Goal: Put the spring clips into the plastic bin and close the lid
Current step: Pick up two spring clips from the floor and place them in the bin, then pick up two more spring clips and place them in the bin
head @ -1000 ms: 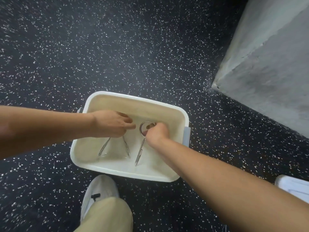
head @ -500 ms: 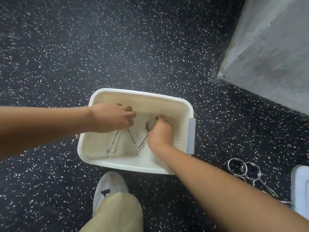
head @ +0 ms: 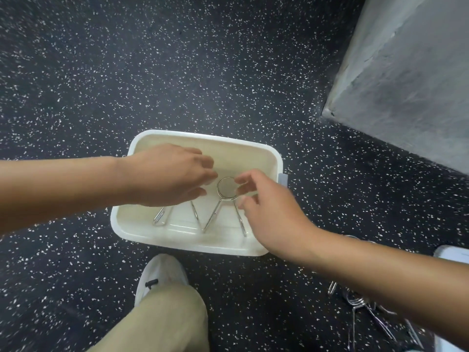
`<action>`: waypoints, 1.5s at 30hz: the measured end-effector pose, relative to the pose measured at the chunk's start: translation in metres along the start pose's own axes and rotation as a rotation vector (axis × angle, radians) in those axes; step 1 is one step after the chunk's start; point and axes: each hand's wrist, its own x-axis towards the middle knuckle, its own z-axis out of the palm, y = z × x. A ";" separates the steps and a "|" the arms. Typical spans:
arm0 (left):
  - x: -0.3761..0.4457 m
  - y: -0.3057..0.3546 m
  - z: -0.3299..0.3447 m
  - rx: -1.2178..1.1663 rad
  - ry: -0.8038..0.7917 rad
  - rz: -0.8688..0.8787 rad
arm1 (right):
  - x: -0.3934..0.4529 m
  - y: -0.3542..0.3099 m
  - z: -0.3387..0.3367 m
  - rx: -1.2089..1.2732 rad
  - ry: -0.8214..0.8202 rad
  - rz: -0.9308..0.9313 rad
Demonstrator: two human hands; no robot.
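A white plastic bin [head: 142, 228] stands open on the dark speckled floor. Two metal spring clips lie on its bottom: one clip [head: 218, 207] shows its ring and both legs, the other clip [head: 162, 217] has its ring hidden under my left hand. My left hand [head: 175, 174] hovers over the bin's left half, fingers apart, holding nothing. My right hand [head: 269, 207] is above the bin's right side, fingers spread beside the ring and not touching it. More spring clips [head: 360, 306] lie on the floor at the lower right, partly hidden by my right forearm.
A grey concrete block [head: 406, 85] rises at the upper right. My white shoe [head: 162, 275] and khaki trouser leg [head: 165, 323] are just in front of the bin. A white object [head: 454, 254], perhaps the lid, shows at the right edge.
Both hands have let go of the clips and lifted off them; the two clips now lie on the bin's bottom. My fingers have spread apart.
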 end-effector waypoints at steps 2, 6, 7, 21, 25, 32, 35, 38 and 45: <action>0.009 0.011 -0.011 -0.019 -0.004 -0.020 | -0.018 0.005 -0.024 -0.014 -0.021 -0.048; 0.034 0.040 -0.025 -0.065 0.036 0.001 | -0.042 0.034 -0.073 -0.102 -0.018 -0.018; 0.041 0.049 -0.029 -0.073 0.040 0.016 | -0.047 0.045 -0.086 -0.110 -0.006 0.015; 0.159 0.171 -0.017 -0.149 -0.130 0.196 | -0.117 0.236 -0.158 -0.233 0.100 0.329; 0.189 0.204 0.002 -0.285 -0.259 0.140 | -0.125 0.273 -0.144 -0.330 0.061 0.299; 0.227 0.236 0.047 -0.229 -0.414 0.160 | -0.105 0.281 -0.126 -0.424 0.038 0.203; 0.237 0.245 0.062 -0.174 -0.450 0.152 | -0.090 0.281 -0.117 -0.491 0.016 0.185; 0.245 0.248 0.069 -0.192 -0.418 0.107 | -0.080 0.282 -0.105 -0.561 -0.006 0.221; 0.250 0.249 0.070 -0.256 -0.401 0.069 | -0.066 0.281 -0.092 -0.675 0.036 0.255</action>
